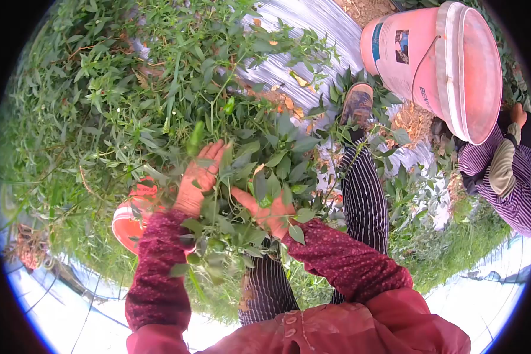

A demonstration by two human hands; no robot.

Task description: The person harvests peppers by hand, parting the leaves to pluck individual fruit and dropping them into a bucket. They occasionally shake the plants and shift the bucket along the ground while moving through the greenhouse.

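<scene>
My left hand (201, 179) reaches into a leafy pepper plant (242, 153), palm showing and fingers stretched out. A long green pepper (195, 138), somewhat blurred, is right at its fingertips. To the right, my right hand (268, 213) is among the leaves with one digit stretched toward the left hand; foliage covers part of its other fingers. A bright green pepper (266, 202) overlaps its palm in this view. Another small green pepper (229, 106) hangs above the hands. Left of my left forearm is an orange-red bucket (126, 227), partly behind leaves.
A large pink bucket (410, 56) with a wire handle lies tilted at upper right. Beside it a person in a striped purple top (507, 171) is partly visible. Silvery plastic sheeting (312, 29) covers ground between plants. My shoe (358, 103) rests near the pink bucket.
</scene>
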